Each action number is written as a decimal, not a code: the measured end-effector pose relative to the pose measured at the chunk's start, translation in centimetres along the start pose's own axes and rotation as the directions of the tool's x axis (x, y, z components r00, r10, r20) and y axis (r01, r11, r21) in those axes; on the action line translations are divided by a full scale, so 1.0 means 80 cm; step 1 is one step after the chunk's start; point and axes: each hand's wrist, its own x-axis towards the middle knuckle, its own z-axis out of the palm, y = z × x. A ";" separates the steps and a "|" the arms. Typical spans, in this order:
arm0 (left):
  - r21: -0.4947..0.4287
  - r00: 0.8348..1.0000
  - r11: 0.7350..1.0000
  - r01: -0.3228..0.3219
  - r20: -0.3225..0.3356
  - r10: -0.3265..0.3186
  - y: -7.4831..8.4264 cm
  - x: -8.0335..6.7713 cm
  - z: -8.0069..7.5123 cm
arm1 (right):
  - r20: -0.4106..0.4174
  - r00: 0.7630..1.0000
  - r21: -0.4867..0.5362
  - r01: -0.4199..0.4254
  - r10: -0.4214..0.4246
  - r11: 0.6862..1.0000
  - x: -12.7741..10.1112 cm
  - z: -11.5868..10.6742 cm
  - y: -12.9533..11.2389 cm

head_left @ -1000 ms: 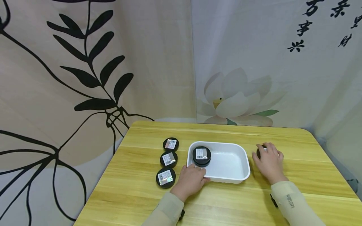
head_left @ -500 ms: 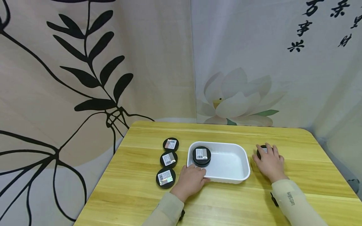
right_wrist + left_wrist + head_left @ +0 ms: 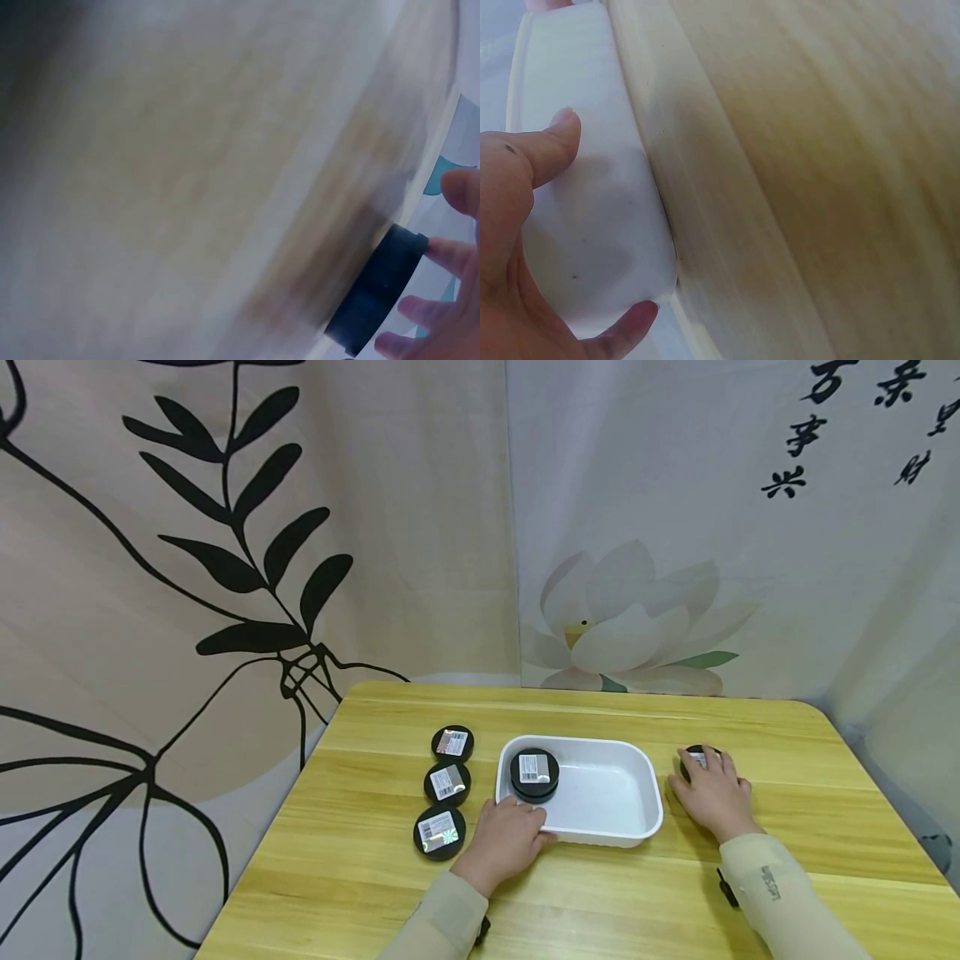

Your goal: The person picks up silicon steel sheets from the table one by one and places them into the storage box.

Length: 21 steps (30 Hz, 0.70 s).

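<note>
A white rectangular tray (image 3: 600, 789) stands on the table, with a black round tin (image 3: 534, 772) at its left end; that tin seems stacked on another. My left hand (image 3: 504, 839) holds the tray's near left corner. In the left wrist view the thumb (image 3: 559, 146) lies against the tray's outer wall (image 3: 592, 217). To the right, my right hand (image 3: 712, 789) rests over another black round tin (image 3: 697, 758), which sits on the table. The right wrist view shows fingertips (image 3: 442, 255) at the tin's top (image 3: 379, 289) and the thumb apart from it.
Three labelled black tins, the far one (image 3: 453, 742), the middle one (image 3: 447, 783) and the near one (image 3: 439, 832), lie in a column left of the tray. The wooden table (image 3: 600, 910) ends at a printed curtain (image 3: 420, 527).
My right hand's fingers have loosened and drawn back a little, so more of the tin under them shows. The left hand and tray stay put.
</note>
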 end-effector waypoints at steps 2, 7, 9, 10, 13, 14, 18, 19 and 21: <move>0.000 1.000 1.000 0.002 -0.002 -0.002 0.000 0.000 -0.001 | 0.008 1.000 0.001 0.001 -0.001 1.000 0.000 0.000 0.001; 0.000 1.000 1.000 0.002 -0.007 -0.002 0.000 0.000 -0.002 | 0.033 0.999 0.011 -0.009 0.008 1.000 0.001 -0.003 0.001; 0.002 1.000 1.000 0.002 -0.009 -0.002 0.000 0.000 -0.002 | 0.037 0.999 0.012 -0.012 0.011 1.000 0.002 -0.004 0.001; 0.001 1.000 1.000 0.002 -0.010 -0.002 0.000 0.000 -0.002 | 0.035 0.999 0.011 -0.011 0.011 1.000 0.002 -0.005 0.001; 0.002 1.000 1.000 0.002 -0.010 -0.002 0.000 0.000 -0.002 | 0.028 1.000 0.000 -0.008 0.008 1.000 0.002 -0.004 0.001; 0.004 1.000 1.000 0.002 -0.009 -0.002 0.000 -0.001 -0.002 | 0.025 1.000 -0.002 -0.009 0.009 1.000 0.003 -0.004 0.001; 0.002 1.000 1.000 0.002 -0.005 -0.002 0.000 -0.002 -0.002 | 0.016 1.000 -0.006 -0.009 0.009 1.000 0.003 -0.002 0.002; 0.001 1.000 1.000 0.002 -0.005 -0.002 0.001 -0.002 -0.002 | 0.013 1.000 -0.006 -0.008 0.008 1.000 0.004 -0.002 0.002; 0.000 1.000 1.000 0.002 -0.005 -0.002 0.001 -0.002 -0.003 | 0.009 1.000 -0.009 -0.005 0.005 1.000 0.005 -0.002 0.003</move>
